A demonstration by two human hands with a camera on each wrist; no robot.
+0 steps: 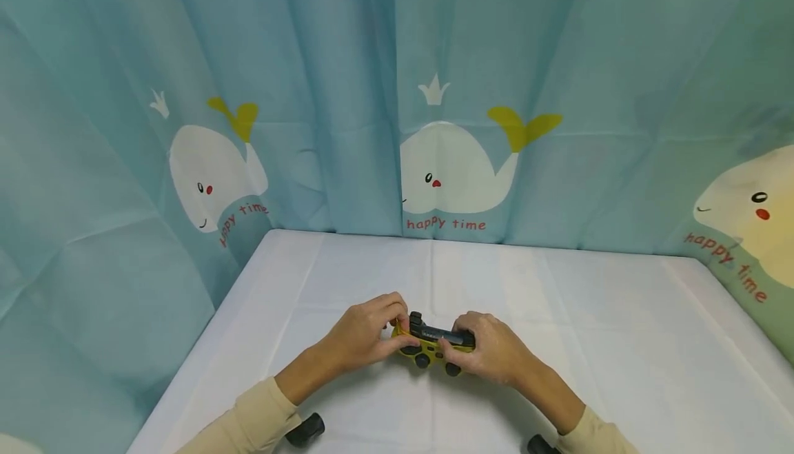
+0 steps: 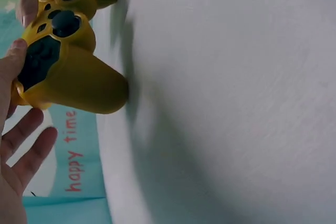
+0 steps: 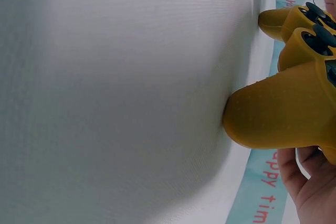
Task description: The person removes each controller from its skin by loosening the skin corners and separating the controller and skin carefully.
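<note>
A game controller (image 1: 438,353) with a yellow cover and black thumbsticks is held between both hands at mid-table. Its black upper edge shows bare of yellow in the head view. My left hand (image 1: 366,332) pinches the controller's left end between thumb and fingers; in the left wrist view the thumb lies beside the direction pad (image 2: 40,60) and two fingers stand away from it. On the opposite end, my right hand (image 1: 494,351) grips the controller, thumb over the front and fingers behind. Both yellow handles point down, their tips against the white cloth in the wrist views.
A white cloth (image 1: 347,268) covers the table. Blue curtains (image 1: 347,96) printed with whales hang behind it and at both sides. Near each forearm, a black cylindrical object (image 1: 307,430) shows at the lower edge of the head view.
</note>
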